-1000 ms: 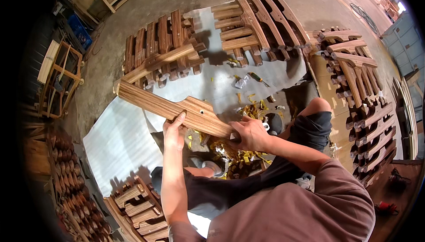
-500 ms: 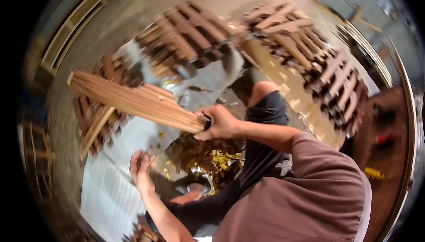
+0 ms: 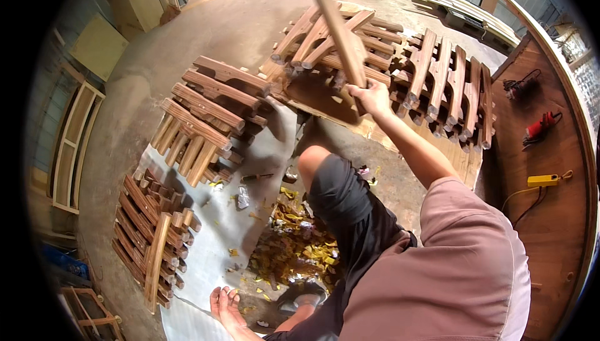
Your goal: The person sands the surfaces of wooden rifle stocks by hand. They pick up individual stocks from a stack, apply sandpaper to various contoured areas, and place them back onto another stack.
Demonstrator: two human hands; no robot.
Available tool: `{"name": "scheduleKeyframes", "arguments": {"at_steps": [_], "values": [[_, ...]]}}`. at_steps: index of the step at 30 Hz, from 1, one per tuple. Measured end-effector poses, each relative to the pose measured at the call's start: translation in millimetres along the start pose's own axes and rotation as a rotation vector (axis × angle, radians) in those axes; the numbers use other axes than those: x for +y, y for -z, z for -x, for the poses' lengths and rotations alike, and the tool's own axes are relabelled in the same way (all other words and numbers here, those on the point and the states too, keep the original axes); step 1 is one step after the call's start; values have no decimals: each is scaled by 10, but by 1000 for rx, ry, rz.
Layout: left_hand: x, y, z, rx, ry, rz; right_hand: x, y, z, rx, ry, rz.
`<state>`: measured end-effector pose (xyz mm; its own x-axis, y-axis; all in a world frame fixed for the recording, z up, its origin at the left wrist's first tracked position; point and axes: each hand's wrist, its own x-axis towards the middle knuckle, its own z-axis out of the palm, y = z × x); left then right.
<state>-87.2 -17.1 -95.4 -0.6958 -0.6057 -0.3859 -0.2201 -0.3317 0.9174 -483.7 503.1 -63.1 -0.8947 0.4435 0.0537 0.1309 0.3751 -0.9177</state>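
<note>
Right hand (image 3: 373,98) grips shaped wooden plank (image 3: 342,36); left hand (image 3: 229,308) empty, loosely curled. Brown wooden board (image 3: 558,235) bears red power tool (image 3: 539,129), yellow power strip (image 3: 542,180).

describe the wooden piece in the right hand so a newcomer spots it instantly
Find the mauve shirt, then follow the outstretched right arm to the right hand. Held there is a long brown wood-grained piece, slanting up, seen against a stack of similar brown wooden pieces. It alone is held; its neighbours lie stacked.
</note>
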Motion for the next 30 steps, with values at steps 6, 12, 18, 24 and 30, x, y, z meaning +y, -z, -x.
{"name": "scheduleKeyframes", "arguments": {"at_steps": [6, 12, 18, 24, 30], "values": [[-49, -93, -123, 48, 63, 31, 835, 141, -674, 348, -241, 378], [-158, 66, -247, 108, 105, -7, 998, -37, -844, 315, -318, 380], [-104, 25, -347, 89, 96, -45, 798, -360, -1076, 261, -322, 405], [-35, -120, -368, 88, 97, -110, 732, -707, -1359, 331, -321, 291], [-87, -10, -384, 111, 131, -176, 679, -839, -1587, 305, -77, 92]]}}
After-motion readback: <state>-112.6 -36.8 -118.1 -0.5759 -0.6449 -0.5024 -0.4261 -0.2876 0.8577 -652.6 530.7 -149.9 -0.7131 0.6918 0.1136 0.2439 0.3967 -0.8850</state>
